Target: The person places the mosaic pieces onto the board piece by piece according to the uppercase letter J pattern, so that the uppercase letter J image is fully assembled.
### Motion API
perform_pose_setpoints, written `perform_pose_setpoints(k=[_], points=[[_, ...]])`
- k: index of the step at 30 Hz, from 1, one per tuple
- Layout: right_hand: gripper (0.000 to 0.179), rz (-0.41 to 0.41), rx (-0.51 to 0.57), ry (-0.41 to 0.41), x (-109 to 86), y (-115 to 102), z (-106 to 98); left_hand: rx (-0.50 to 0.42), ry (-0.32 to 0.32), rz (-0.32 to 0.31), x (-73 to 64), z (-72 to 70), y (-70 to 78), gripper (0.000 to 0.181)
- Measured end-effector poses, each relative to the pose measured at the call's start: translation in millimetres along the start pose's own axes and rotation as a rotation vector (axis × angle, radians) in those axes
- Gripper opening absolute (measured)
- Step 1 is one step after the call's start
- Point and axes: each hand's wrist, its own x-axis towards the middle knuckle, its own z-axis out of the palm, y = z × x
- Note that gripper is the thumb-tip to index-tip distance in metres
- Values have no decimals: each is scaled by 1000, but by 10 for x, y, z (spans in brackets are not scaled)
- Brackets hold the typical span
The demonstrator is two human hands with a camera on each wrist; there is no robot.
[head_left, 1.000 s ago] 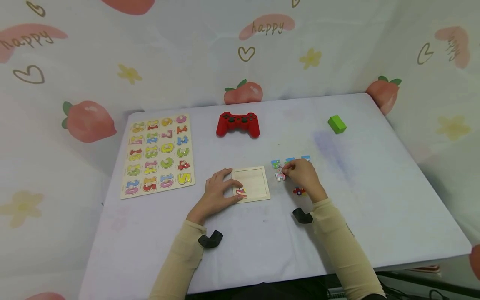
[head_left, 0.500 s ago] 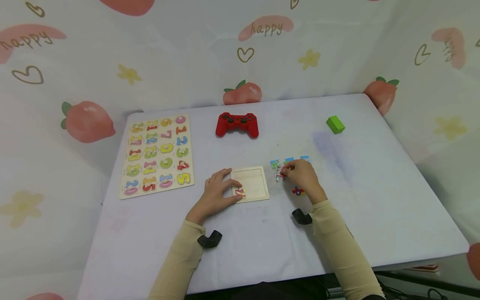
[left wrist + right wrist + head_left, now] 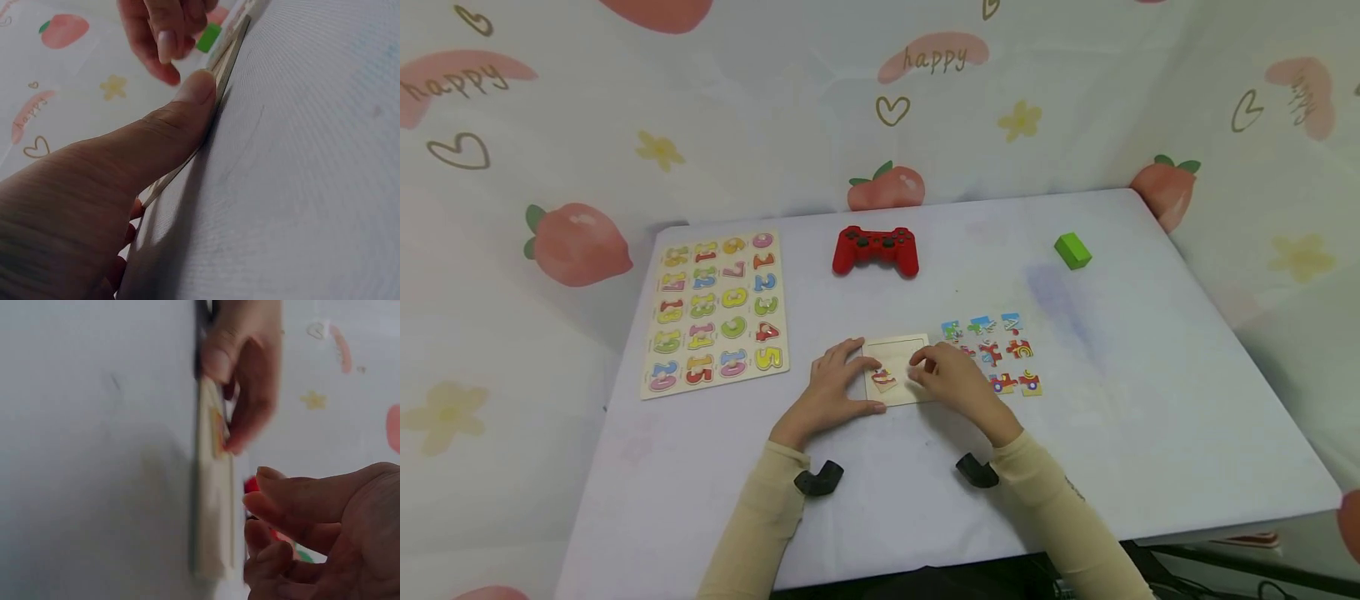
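Observation:
In the head view, a shallow wooden puzzle tray [image 3: 901, 344] lies mid-table. My left hand [image 3: 829, 385] holds it at the left side, thumb on the near edge; in the left wrist view the thumb [image 3: 195, 90] presses against that edge. A small red and yellow jigsaw piece [image 3: 885, 382] sits slanted in the tray's left near corner, close to my left fingers. Over the tray's right side hovers my right hand [image 3: 957, 379], its fingers loosely bent. In the right wrist view, nothing shows between the right thumb and index finger [image 3: 259, 503].
Several loose jigsaw pieces [image 3: 990, 354] lie in rows right of the tray, partly behind the right hand. A number board [image 3: 715, 312] stands at the left. Farther back are a red game controller [image 3: 876, 250] and a green block [image 3: 1072, 251].
My right hand has moved left from the loose pieces to over the tray, uncovering more of them. The jigsaw piece in the tray now sits slanted. My left hand stays at the tray.

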Motion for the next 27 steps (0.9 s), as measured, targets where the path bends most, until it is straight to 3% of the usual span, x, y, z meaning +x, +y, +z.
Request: perform_pose_setpoints(k=[8,19,27], points=[[23,-65,-34,-3,4,-111,320,-21,18,26,0,-5,19,51],[22,-36,6,-12,-6,-199,347,47,30,61,-27,-45,-11,93],[19,-17,37,32,-29,-240,378,59,44,74,-17,-24,-61,96]])
